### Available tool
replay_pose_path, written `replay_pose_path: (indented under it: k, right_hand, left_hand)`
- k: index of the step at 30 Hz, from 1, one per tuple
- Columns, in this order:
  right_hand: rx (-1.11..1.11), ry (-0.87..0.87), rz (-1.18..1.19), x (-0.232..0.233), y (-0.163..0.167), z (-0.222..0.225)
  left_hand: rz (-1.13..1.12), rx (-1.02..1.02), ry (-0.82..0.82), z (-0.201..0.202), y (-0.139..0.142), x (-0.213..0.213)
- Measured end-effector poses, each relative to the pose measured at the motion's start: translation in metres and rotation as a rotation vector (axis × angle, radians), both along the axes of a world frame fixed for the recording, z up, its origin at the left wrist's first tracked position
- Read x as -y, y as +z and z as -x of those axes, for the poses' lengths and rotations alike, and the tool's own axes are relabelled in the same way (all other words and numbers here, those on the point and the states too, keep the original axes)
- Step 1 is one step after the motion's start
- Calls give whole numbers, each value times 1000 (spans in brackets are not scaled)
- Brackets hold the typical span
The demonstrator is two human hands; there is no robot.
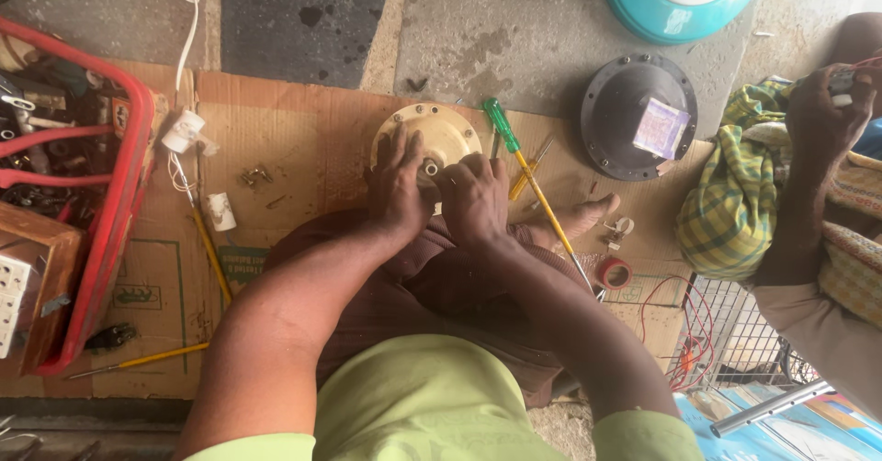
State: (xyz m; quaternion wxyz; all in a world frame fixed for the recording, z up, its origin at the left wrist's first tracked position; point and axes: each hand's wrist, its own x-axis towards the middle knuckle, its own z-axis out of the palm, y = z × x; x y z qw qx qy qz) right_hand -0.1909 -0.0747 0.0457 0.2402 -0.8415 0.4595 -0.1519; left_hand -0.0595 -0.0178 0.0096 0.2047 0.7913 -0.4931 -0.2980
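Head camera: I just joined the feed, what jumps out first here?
Dead centre, the left hand and right hand both press on a round cream motor housing lying on the cardboard sheet. Just right of it lies a green-handled screwdriver, then a dark round cover plate. A red tool basket sits at far left.

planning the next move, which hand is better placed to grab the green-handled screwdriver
Right. The right hand rests on the cream motor housing beside the green-handled screwdriver; the left hand is on the far side.
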Motion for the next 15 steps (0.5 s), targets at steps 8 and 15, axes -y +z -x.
replay_pose_path:
  k: [8,15]
  right_hand:
    - [-188,112,89,11,1,7]
    - [109,-201,-158,33,-4,77]
  left_hand:
    - [-8,-21,16,-1,3,1]
    - [81,-127,34,-5,17,2]
